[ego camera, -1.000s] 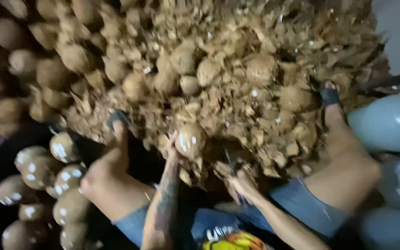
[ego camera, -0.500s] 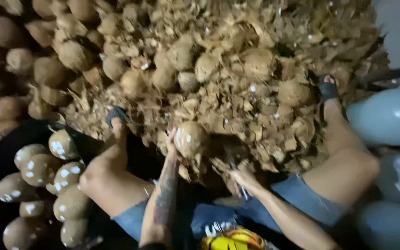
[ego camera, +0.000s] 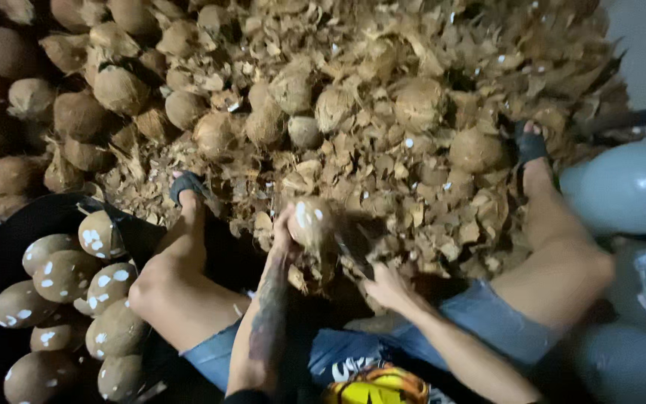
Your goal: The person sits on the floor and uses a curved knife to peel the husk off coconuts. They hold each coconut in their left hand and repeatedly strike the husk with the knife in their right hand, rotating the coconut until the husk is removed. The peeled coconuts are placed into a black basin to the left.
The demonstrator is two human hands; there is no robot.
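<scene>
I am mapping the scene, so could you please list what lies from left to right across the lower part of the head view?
Black tub of peeled coconuts → left hand → coconut → right hand → pale sacks.

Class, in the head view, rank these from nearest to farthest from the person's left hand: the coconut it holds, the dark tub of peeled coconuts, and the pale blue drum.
1. Coconut: held up in the left hand, centre.
2. Dark tub of peeled coconuts: lower left, beyond the left knee.
3. Pale blue drum: far right edge.
</scene>
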